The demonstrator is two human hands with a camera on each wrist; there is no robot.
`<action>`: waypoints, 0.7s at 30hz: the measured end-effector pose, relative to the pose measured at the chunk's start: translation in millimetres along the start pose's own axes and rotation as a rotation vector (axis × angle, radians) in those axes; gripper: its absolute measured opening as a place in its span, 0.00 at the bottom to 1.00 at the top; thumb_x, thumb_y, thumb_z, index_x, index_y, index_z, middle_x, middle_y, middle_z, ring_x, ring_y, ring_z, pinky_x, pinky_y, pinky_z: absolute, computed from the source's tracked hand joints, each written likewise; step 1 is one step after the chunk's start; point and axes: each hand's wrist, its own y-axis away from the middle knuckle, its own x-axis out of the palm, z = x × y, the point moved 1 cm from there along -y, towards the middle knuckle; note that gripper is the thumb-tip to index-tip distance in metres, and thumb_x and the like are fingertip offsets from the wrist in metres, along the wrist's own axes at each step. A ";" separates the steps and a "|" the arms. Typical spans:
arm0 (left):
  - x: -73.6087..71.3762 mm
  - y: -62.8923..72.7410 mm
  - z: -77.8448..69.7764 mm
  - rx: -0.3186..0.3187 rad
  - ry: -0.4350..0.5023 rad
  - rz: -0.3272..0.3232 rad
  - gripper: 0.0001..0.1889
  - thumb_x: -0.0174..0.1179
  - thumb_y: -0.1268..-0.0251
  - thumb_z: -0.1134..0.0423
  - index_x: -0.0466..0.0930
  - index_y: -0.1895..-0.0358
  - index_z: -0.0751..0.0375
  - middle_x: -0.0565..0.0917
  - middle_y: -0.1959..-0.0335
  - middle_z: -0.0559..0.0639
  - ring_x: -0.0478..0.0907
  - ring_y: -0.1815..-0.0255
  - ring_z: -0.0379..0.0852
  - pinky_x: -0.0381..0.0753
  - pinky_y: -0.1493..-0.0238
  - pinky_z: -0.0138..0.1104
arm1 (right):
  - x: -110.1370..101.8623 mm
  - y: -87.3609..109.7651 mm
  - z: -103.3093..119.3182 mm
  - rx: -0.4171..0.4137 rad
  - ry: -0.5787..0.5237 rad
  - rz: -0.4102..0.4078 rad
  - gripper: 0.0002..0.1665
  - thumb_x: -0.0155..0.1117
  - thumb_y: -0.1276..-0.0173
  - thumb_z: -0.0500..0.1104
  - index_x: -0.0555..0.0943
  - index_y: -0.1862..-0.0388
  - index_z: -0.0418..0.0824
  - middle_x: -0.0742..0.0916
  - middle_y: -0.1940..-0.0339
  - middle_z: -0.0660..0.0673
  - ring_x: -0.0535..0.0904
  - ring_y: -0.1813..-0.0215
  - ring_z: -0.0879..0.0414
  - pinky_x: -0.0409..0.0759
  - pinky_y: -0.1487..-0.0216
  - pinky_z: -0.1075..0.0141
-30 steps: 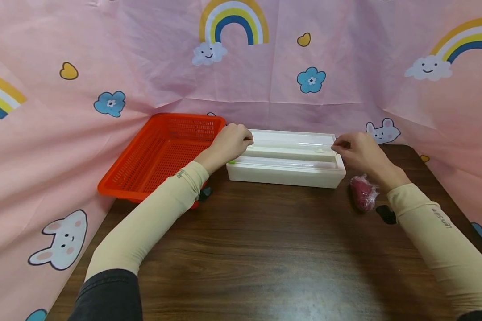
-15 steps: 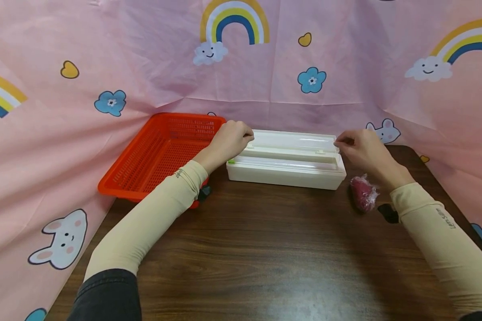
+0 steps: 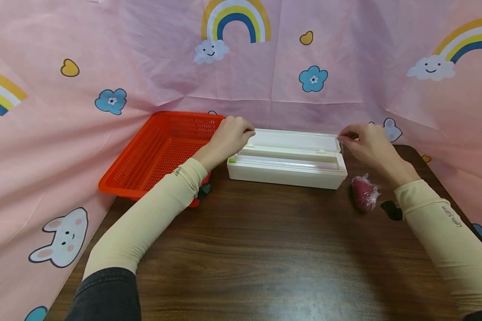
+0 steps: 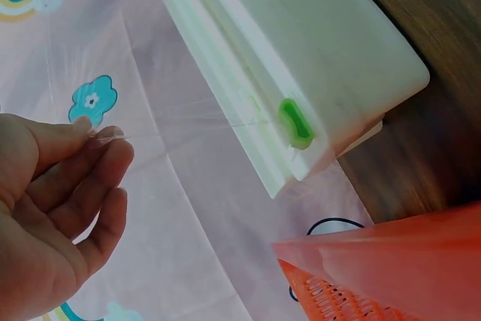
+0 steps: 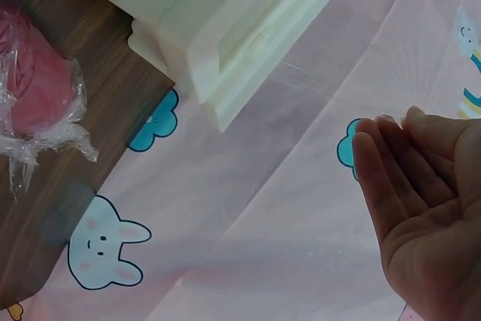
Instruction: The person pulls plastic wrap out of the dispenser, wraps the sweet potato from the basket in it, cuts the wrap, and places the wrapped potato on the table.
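A long white cling film dispenser [image 3: 285, 175] stands at the back of the table, its clear-windowed top facing up. From it a thin sheet of cling film [image 4: 188, 119] stretches out, nearly invisible in the head view. At the dispenser's left end my left hand [image 3: 232, 137] pinches one corner of the film between thumb and fingertips. My right hand [image 3: 368, 141] pinches the other corner beyond the right end. Both hands are raised above the box. A green slider [image 4: 296, 123] sits at the dispenser's left end.
An orange-red perforated basket [image 3: 124, 192] stands at the left, close to my left forearm. Below my right hand lies a dark red item wrapped in film [image 3: 364, 194]. Beside it is a small black object [image 3: 392, 210]. A patterned pink cloth [image 3: 273, 89] hangs behind the table.
Both hands have risen a little and moved away from the dispenser with the film's corners, the right hand also drifting slightly right. The dispenser has stayed almost in place.
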 end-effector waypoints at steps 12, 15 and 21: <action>-7.7 0.0 -2.8 0.031 0.012 -0.056 0.10 0.61 0.29 0.64 0.92 0.55 0.60 0.91 0.57 0.54 0.87 0.54 0.50 0.83 0.48 0.43 | -9.5 -1.3 5.7 -0.016 0.015 -0.029 0.12 0.64 0.26 0.42 0.90 0.59 0.36 0.91 0.63 0.37 0.83 0.65 0.48 0.74 0.67 0.66; -9.2 0.8 -3.7 0.031 0.012 -0.064 0.10 0.61 0.29 0.64 0.92 0.55 0.60 0.91 0.56 0.54 0.87 0.54 0.50 0.82 0.49 0.43 | -11.7 -2.8 6.5 -0.013 0.017 -0.024 0.12 0.64 0.26 0.43 0.90 0.59 0.36 0.91 0.63 0.37 0.85 0.63 0.46 0.77 0.64 0.60; -13.2 2.2 -6.8 0.028 0.013 -0.068 0.10 0.61 0.29 0.63 0.91 0.54 0.60 0.91 0.56 0.54 0.87 0.54 0.50 0.82 0.49 0.43 | -16.5 -2.4 7.9 0.000 0.017 -0.019 0.13 0.62 0.25 0.44 0.89 0.57 0.36 0.91 0.60 0.35 0.87 0.59 0.41 0.79 0.60 0.53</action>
